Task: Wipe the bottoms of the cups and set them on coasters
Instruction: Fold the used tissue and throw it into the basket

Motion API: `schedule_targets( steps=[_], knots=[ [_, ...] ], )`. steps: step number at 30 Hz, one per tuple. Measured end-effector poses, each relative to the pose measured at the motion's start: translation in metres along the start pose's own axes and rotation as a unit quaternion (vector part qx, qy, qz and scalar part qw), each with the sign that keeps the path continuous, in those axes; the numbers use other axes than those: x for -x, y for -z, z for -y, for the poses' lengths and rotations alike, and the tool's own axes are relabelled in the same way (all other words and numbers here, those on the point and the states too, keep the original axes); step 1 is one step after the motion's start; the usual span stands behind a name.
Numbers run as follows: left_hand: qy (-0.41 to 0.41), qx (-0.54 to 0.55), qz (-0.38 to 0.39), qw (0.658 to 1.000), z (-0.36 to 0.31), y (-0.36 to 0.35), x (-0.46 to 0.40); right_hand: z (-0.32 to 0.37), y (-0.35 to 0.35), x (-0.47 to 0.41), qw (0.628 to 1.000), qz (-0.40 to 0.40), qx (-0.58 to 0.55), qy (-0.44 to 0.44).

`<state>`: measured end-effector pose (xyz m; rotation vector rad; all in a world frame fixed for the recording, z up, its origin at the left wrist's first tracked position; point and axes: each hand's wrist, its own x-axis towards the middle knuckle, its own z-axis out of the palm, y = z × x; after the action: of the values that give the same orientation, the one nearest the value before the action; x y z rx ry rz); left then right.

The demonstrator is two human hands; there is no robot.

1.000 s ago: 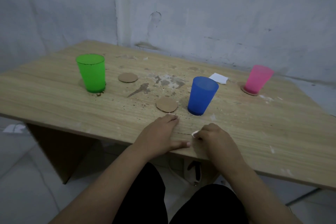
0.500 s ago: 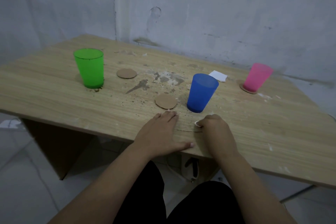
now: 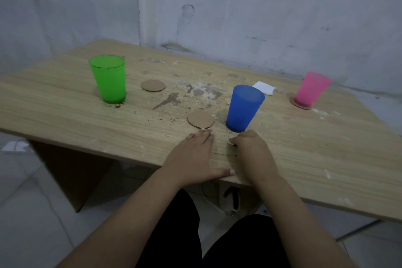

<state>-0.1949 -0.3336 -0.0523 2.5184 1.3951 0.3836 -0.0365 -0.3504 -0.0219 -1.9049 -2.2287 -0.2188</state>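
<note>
I see the wooden desk (image 3: 65, 102) filling the view, scuffed and gritty at its middle. 3 plastic cups stand upright on it: the green cup (image 3: 109, 79) far left on bare wood, the blue cup (image 3: 244, 108) near the middle on bare wood, the pink cup (image 3: 311, 88) far right, already on a cardboard coaster (image 3: 293, 101). My left hand (image 3: 191, 159) lies flat on the desk, fingers straight and together, thumb spread along the front edge. My right hand (image 3: 252, 152) is curled, pinching a small white scrap (image 3: 230, 142), probably the wipe, though too little shows to be sure.

The blue cup sits just beyond my right hand, almost touching the knuckles, so that hand is the nearer one. A free coaster (image 3: 200, 119) lies just left of that cup, right ahead of my left fingertips; a 2nd coaster (image 3: 153, 85) lies beside the green cup. A folded white tissue (image 3: 263, 88) rests behind the blue cup.

Against 1 second ago, both hands have crept forward toward the blue cup.
</note>
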Motion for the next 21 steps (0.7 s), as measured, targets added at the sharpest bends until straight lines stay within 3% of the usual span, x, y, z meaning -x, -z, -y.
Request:
schedule_targets(
  steps=[8,14,21],
  knots=[
    [-0.003,-0.014,0.015,1.000,0.000,0.000,-0.001,-0.010,0.003,0.021,0.991,0.020,-0.103,0.081],
    [-0.004,-0.017,0.016,1.000,-0.001,0.001,0.000,0.002,-0.003,0.004,1.000,-0.007,-0.020,0.006],
    [-0.005,-0.018,0.036,0.999,0.000,0.002,-0.002,-0.010,0.004,0.023,0.985,0.020,-0.138,0.104]
  ],
)
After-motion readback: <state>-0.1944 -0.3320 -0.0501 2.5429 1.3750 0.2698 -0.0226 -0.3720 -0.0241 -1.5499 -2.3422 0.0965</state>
